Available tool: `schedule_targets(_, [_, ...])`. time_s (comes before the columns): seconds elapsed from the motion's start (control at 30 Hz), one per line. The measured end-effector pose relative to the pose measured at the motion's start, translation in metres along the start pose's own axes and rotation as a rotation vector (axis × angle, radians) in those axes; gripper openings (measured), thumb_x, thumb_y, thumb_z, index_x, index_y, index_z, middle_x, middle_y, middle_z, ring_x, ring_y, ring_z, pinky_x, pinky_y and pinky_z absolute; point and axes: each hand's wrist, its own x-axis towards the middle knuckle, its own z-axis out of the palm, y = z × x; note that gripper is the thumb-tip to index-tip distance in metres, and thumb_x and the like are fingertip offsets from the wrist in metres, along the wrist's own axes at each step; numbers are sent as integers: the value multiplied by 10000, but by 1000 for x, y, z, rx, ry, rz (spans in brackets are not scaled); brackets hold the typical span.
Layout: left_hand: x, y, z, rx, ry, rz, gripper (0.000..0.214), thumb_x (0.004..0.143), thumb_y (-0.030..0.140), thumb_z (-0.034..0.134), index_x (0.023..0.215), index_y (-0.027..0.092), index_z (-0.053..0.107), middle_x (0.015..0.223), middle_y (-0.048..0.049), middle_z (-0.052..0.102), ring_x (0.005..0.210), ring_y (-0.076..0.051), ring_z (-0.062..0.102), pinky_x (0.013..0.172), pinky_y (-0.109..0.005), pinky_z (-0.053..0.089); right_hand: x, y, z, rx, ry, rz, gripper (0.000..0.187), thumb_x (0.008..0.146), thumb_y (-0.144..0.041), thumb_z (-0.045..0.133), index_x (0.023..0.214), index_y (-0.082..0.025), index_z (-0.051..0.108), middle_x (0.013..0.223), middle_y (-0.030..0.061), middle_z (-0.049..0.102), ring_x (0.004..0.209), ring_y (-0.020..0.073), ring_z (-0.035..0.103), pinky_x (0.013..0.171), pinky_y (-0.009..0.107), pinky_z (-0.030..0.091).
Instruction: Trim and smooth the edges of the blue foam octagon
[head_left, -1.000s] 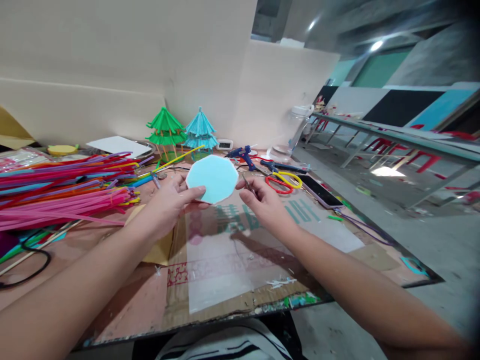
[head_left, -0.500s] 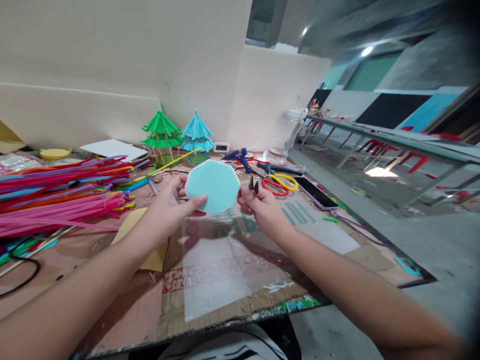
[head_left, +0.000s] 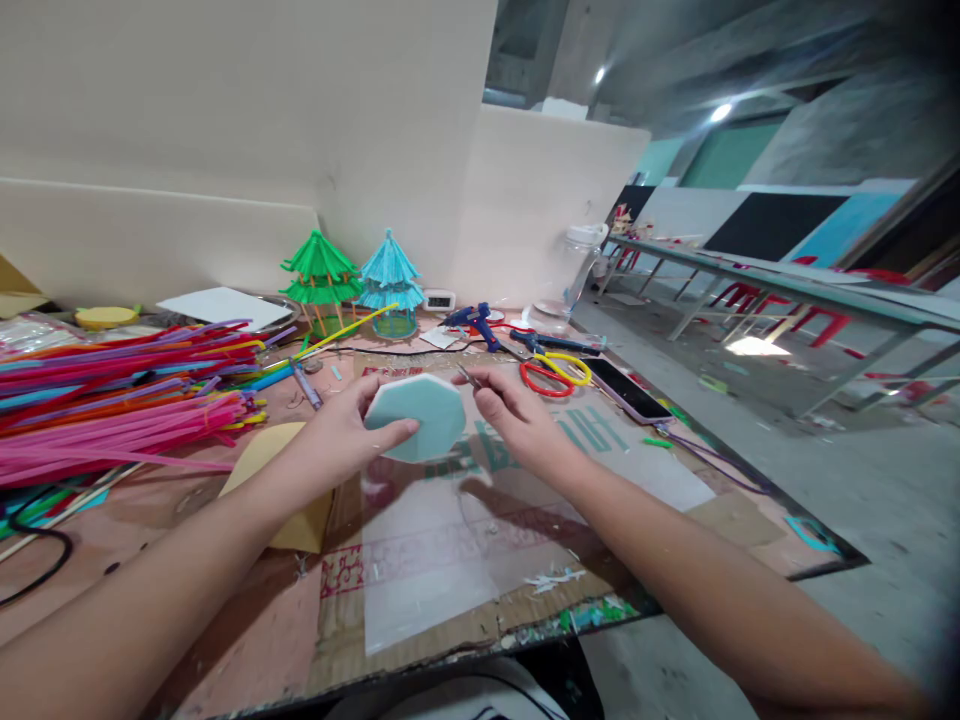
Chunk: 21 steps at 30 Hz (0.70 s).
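My left hand grips a pale turquoise octagonal board by its left side, thumb on the face and fingers behind. White shows along the board's rim. Just right of it, my right hand is closed around a small pointed metal tool with short blades; its handles are hidden in the palm. The tool's tip is close to the board's upper right edge, and I cannot tell whether they touch. Beneath both hands lies a translucent sheet over printed cardboard.
Bundled pipe cleaners fill the left side. Behind stand a green model pavilion and a blue one. A glue gun, scissors, a phone and a clear jug are at the back right.
The board has come down and slightly left and tipped flatter. My right hand has turned, so the tool's blades now point left toward the board's edge instead of up.
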Motion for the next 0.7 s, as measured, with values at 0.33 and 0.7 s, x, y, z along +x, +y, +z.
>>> schedule_targets(0.33, [-4,-4,3,92,31,164,312,802,408,682,1049,225,627,958,-24,663,842,-207,627,702,-282,498,-1,6,-6,-326,10,-226,347,989,-396,426,1175,-237,673,947,73,696,877,216,625,779,355,468])
schedule_targets(0.7, [-5,2,5,152,110,161,144,778,317,661,814,204,581,677,42,544,603,-133,507,529,-223,373,-2,6,-6,-375,17,-320,370,1005,-426,406,1153,-226,679,866,60,666,807,193,599,724,312,434])
